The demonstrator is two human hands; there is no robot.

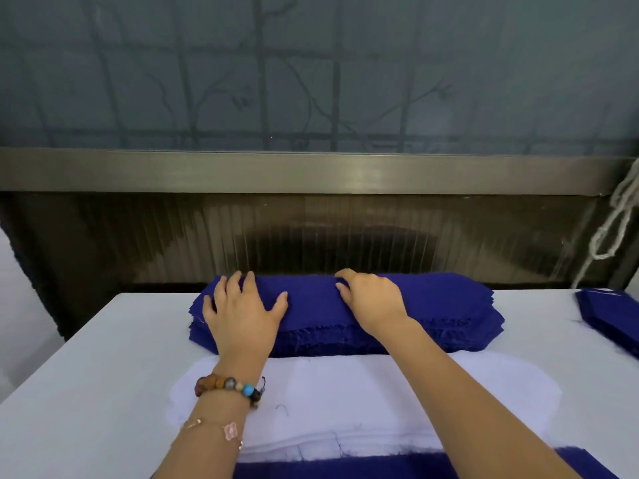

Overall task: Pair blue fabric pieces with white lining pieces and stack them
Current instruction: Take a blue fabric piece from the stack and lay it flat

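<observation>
A thick stack of blue fabric pieces (446,309) lies at the far side of the white table (90,375). My left hand (242,309) rests flat on its left part, fingers spread. My right hand (371,300) lies on the stack's middle, fingers curled at the top piece's far edge; whether it pinches the cloth I cannot tell. Nearer to me sits a stack of white lining pieces (363,399), partly under my forearms. A blue piece (345,466) shows at the bottom edge, below the white stack.
Another pile of blue pieces (612,316) lies at the table's right edge. A dark ribbed panel and metal rail (311,171) stand right behind the table. A pale cord (619,216) hangs at the right.
</observation>
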